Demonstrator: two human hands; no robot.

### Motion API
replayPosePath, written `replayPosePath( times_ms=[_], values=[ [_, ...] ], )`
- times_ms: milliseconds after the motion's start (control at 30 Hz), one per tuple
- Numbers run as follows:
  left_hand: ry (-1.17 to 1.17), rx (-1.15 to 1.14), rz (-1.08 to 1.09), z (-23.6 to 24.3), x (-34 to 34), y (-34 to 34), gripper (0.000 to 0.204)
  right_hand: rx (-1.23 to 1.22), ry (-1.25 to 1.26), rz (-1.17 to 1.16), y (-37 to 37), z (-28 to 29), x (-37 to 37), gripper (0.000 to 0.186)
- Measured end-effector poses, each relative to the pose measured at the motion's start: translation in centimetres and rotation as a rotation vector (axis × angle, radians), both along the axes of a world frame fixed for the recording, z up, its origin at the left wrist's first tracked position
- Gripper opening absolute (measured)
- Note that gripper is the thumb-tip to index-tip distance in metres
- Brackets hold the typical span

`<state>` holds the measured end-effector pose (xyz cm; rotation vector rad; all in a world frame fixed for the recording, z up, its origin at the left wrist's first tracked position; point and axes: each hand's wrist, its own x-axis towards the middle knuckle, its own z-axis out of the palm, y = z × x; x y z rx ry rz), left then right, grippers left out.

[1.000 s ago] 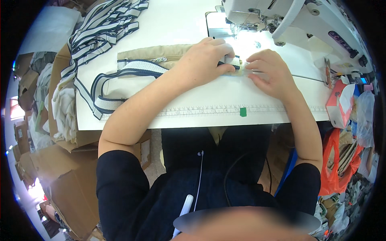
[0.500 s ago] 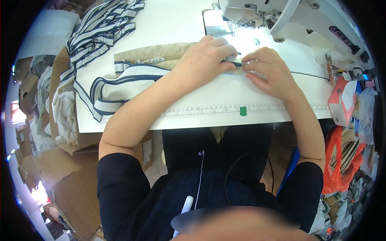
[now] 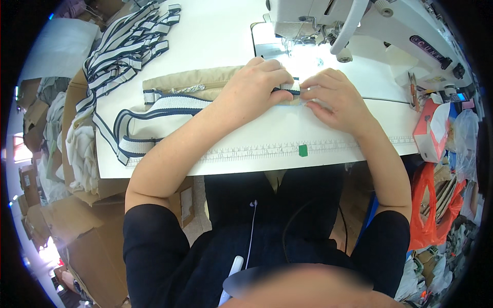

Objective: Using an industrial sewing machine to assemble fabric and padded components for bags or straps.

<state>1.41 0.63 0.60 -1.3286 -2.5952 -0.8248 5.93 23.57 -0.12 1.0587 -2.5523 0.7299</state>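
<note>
A beige fabric piece (image 3: 208, 77) with a zipper lies flat on the white table before the sewing machine. A white webbing strap with navy edges (image 3: 177, 102) runs along it and loops back at the left. My left hand (image 3: 257, 87) presses on the fabric, its thumb and fingers closed around the strap near its right end. At that end, the fingertips of my right hand (image 3: 336, 100) touch or nearly touch the strap, with the thumb apart from the fingers. My left fingers hide part of the strap and fabric.
The sewing machine (image 3: 313, 25) stands at the back right, its needle area brightly lit. More striped straps (image 3: 128, 46) are piled at the far left. A ruler strip (image 3: 246, 152) with a green mark follows the front edge. A pink box (image 3: 430, 133) sits at the right, cardboard boxes (image 3: 97, 251) at the left.
The whole view has shifted slightly, so the table and machine sit a little differently in it. Both hands stay at the strap's right end with almost the same pose.
</note>
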Motion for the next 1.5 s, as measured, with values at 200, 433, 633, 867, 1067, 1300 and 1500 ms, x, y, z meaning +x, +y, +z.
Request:
replayPosePath(
  times_ms=[200,433,633,867,1067,1300,1500],
  values=[
    [0.020,0.033,-0.012,-0.2,-0.1,0.0,0.021,0.008,0.006,0.001,0.0,0.1,-0.1,0.016],
    [0.032,-0.014,0.007,-0.2,0.0,0.0,0.021,-0.049,-0.006,-0.044,-0.4,0.2,0.2,0.035],
    [0.117,-0.002,-0.020,-0.4,-0.2,-0.4,0.020,0.028,-0.037,-0.043,-0.5,0.0,0.2,0.040],
    [0.061,0.018,-0.085,-0.2,-0.1,-0.7,0.015,0.041,-0.038,-0.036,-0.4,0.2,0.2,0.040],
    [0.063,0.031,-0.023,-0.5,-0.1,-0.7,0.015,0.136,0.028,-0.024,-0.3,0.3,-0.1,0.040],
    [0.047,-0.092,0.050,-0.4,-1.1,0.0,0.014,0.260,0.017,-0.001,0.1,0.9,-1.9,0.043],
    [0.187,0.014,0.039,-1.3,-0.7,0.0,0.013,0.147,0.016,-0.037,0.4,-0.2,-1.9,0.047]
  ],
)
